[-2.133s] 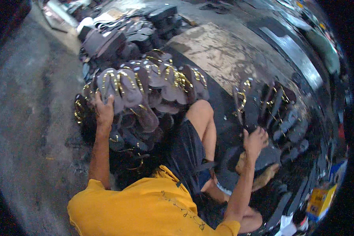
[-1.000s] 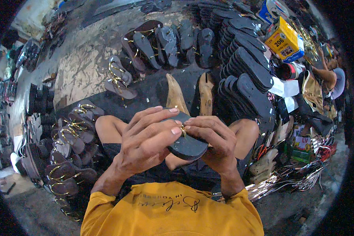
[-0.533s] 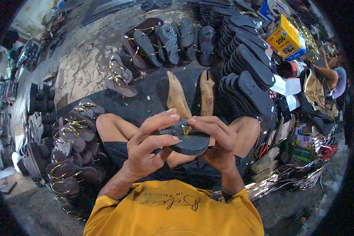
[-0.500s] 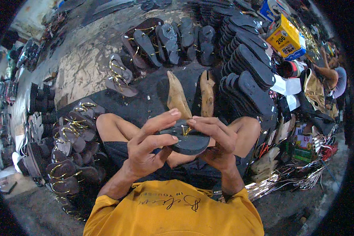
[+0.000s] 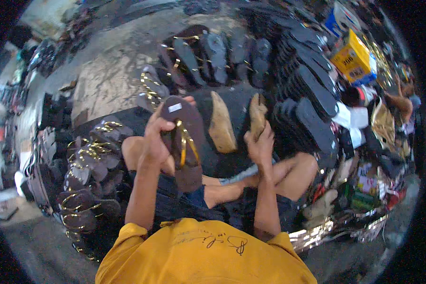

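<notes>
While clamping sandal [image 5: 192,123] off-centre in left hand [image 5: 155,137] at eleven o'clock, probably sparing strap [image 5: 183,144], grips wooden foot [image 5: 257,116] in right hand [image 5: 261,146] at one.

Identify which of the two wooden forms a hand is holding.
The right wooden form, held at its near end by the right hand; the left wooden form is untouched.

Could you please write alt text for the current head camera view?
The left hand holds a brown, gold-strapped sandal, while the right hand grasps a wooden form, with a second form nearby. More sandals lie at left; dark soles are stacked at right.
</notes>
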Motion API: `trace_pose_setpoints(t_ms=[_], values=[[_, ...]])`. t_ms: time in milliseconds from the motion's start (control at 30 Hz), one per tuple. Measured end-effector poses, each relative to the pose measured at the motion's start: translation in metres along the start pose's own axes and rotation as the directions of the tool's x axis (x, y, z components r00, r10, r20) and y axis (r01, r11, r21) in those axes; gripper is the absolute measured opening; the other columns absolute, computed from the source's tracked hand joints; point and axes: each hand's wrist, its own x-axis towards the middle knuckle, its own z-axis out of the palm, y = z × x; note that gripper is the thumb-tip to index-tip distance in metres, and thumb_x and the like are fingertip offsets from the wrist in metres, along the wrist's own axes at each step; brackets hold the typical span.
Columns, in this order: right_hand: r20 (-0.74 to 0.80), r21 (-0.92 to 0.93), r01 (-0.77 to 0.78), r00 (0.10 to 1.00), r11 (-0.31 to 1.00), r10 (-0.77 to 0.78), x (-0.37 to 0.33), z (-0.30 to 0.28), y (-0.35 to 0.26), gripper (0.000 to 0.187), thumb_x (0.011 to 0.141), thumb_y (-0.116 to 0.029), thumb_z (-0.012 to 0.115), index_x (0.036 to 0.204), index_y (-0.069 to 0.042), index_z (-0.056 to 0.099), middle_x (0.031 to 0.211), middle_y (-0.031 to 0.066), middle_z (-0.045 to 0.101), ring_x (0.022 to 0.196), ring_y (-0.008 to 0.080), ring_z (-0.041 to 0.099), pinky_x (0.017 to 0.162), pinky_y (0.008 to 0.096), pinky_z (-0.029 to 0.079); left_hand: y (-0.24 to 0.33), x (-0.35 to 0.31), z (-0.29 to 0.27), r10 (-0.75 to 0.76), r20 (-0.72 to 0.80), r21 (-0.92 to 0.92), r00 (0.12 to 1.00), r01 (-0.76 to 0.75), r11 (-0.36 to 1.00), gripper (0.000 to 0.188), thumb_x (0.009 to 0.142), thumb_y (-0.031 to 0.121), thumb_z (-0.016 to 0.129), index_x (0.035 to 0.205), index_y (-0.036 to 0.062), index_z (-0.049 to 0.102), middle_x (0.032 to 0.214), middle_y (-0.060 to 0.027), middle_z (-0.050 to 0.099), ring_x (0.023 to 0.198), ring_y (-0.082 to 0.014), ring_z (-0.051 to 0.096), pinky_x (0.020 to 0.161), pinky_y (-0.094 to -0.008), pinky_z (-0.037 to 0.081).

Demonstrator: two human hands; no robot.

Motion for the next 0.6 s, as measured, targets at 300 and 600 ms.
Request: trace_pose_setpoints(t_ms=[300, 600], values=[[0.372, 0.815, -0.343, 0.928, 0.466, 0.031, -0.053, -0.099, -0.068, 0.075, 0.092, -0.017, 0.079, 0.155, 0.004, 0.046, 0.146, 0.0175, 0.06, 0.133, 0.0306, 0.061, 0.111, 0.0417, 0.052, 0.008, 0.017, -0.054, 0.299, -0.383, -0.203, 0.874, -0.396, 0.896, 0.036, 0.108, 0.012, 0.056, 0.145, 0.0119, 0.052, 0.137, -0.016, 0.064, 0.131, -0.0371, 0.063, 0.11, -0.0703, 0.053], [0.43, 0.743, -0.219, 0.88, 0.632, -0.2, -0.12, -0.109, -0.111, 0.064, 0.09, -0.007, 0.08, 0.148, 0.005, 0.058, 0.143, 0.0184, 0.067, 0.127, 0.0286, 0.069, 0.111, 0.0403, 0.053, 0.012, -0.01, -0.014, 0.357, -0.236, 0.087, 0.904, -0.346, 0.934, 0.045, 0.101, 0.003, 0.058, 0.145, 0.012, 0.051, 0.152, -0.02, 0.056, 0.139, -0.0383, 0.059, 0.109, -0.0672, 0.054]])
